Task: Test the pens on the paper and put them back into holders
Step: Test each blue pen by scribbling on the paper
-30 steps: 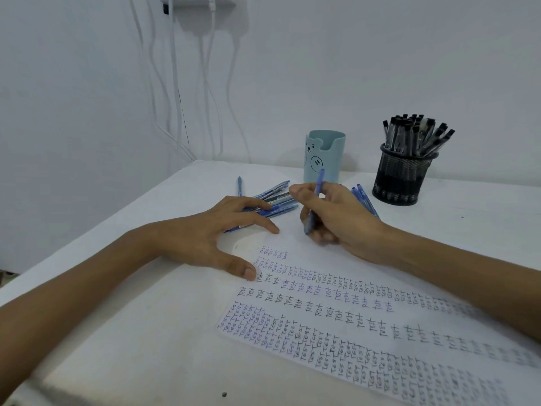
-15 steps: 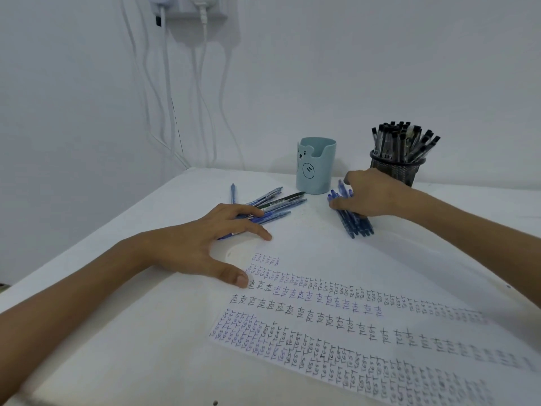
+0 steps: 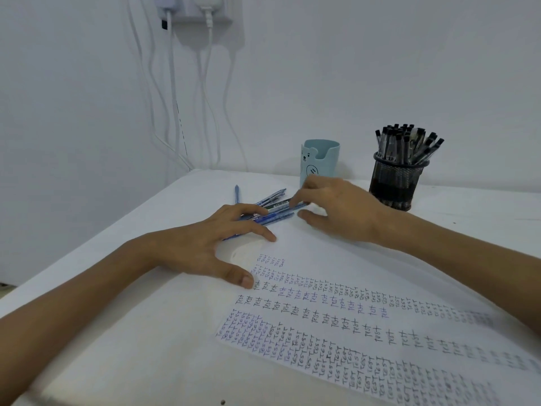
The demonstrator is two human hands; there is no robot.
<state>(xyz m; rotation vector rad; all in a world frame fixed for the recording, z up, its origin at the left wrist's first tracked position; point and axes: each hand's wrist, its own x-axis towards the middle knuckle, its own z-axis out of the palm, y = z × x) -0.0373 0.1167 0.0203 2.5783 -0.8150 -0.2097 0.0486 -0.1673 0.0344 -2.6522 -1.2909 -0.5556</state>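
While the left hand (image 3: 205, 244) lies flat and spread on the table (image 3: 87, 303), fingers straight and gripping nothing, the right hand (image 3: 339, 212) reaches across to the pile of blue pens (image 3: 270, 210).
- Left: thumb tip sits at the start of the written rows on the paper (image 3: 336, 326). Outer fingers rest over the near ends of the pile.
- Right: palm down, index fingertip (image 3: 294, 200) on the far end of one pen in the pile, thumb on the table just beside the pen ends. Can't tell whether it is actually pinching a pen or only touching it.
- Pile: several blue pens lying roughly parallel on the table, between the two hands, left of the holders. None of them is in a holder.
- A single blue pen (image 3: 236, 193) lies apart, just behind the pile.
- The light blue bear holder (image 3: 320, 159) stands upright behind the right hand. No pens show above its rim.
- The black mesh holder (image 3: 395, 186) stands to its right, upright and packed with black pens (image 3: 407, 142).
- The paper lies flat near the front, covered in rows of "TEST" in blue and black ink. Its edges are hard to pick out against the white table.
- On the back wall, a socket with plugs (image 3: 202, 10); white cables (image 3: 172, 98) hang down from it behind the table.
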